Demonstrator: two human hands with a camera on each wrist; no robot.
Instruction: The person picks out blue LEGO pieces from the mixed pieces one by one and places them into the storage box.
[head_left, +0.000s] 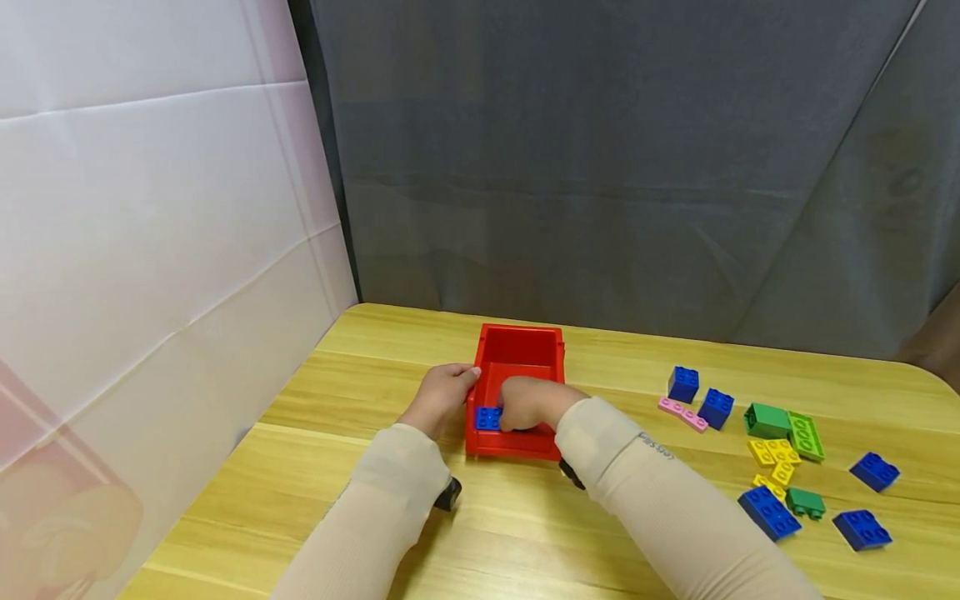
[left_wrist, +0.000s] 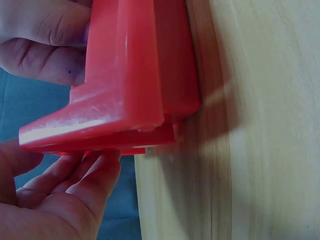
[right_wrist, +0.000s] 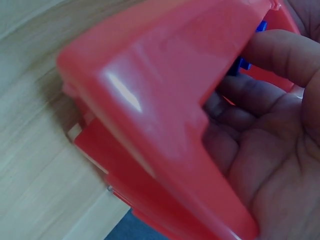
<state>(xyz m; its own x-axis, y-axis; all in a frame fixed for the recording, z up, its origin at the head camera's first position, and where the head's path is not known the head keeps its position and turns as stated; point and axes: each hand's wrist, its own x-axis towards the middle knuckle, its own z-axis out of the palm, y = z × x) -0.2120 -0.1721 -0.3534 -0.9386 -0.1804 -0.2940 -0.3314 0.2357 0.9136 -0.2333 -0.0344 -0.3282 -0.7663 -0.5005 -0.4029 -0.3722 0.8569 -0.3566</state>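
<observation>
A red plastic bin stands on the wooden table in the head view. My left hand grips its left wall, the thumb by the rim and the fingers on the outer side; in the left wrist view the left-hand fingers touch the wall. Reaching into the bin's near end, my right hand pinches a blue building block with studs on top. Only a bit of that blue block shows between fingers and wall in the right wrist view. Part of the bin floor is hidden behind the right hand.
On the table's right lie several blue blocks, a pink studded strip, green blocks, a light green plate and yellow pieces. A grey curtain hangs behind the table, a white one at left.
</observation>
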